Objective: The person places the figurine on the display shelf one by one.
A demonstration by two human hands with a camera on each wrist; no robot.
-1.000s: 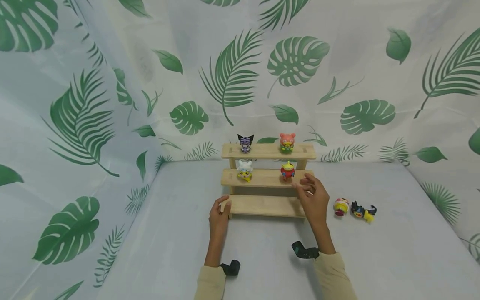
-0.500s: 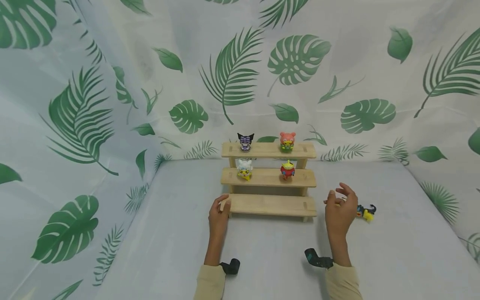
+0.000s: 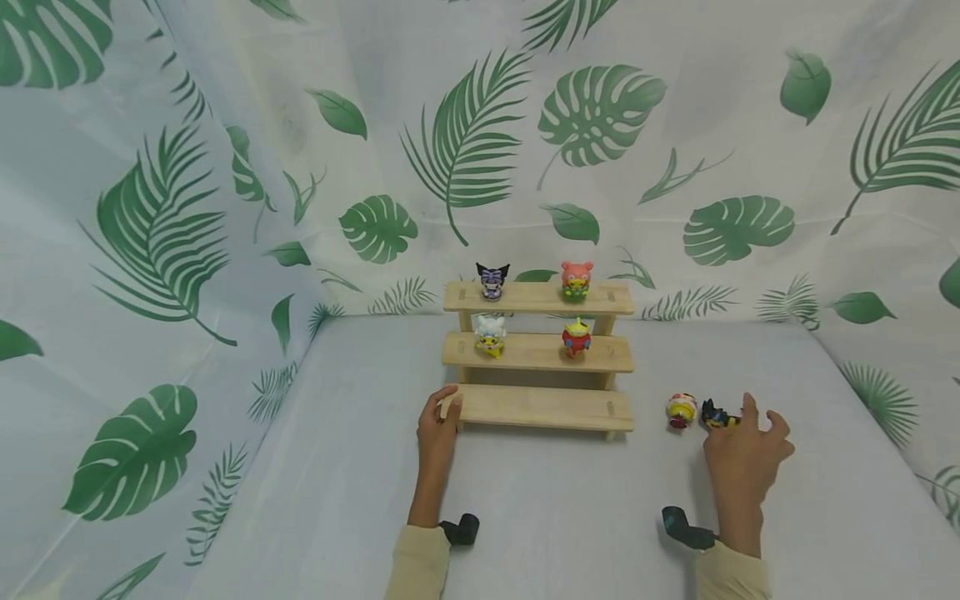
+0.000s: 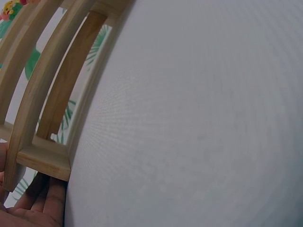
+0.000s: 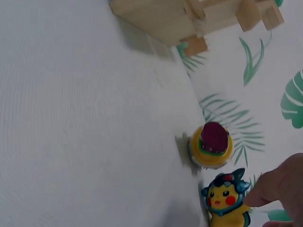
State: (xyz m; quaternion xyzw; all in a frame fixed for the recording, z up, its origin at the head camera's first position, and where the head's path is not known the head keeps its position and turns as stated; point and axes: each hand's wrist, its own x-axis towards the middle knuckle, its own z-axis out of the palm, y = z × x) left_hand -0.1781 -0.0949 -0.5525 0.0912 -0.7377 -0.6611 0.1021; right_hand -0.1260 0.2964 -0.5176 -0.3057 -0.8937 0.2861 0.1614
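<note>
Right hand spread over the dark-hooded figure; left hand on the wooden stand.
The dark-hooded yellow figure [image 5: 222, 201] lay on the desk [image 3: 525, 517], right of the wooden stand [image 3: 536, 407], its long axis running roughly left to right, hood toward the stand. The right hand [image 3: 742, 458] was much nearer, over its body end, fingers spread; whether the thumb touched it, I could not tell. The left hand [image 3: 437, 433] pinched the lowest tier's left end. The stand was pale, straight-grained planks; the figure looked like glossy moulded plastic, as did the squat round figure [image 3: 682, 411] just beside it.
</note>
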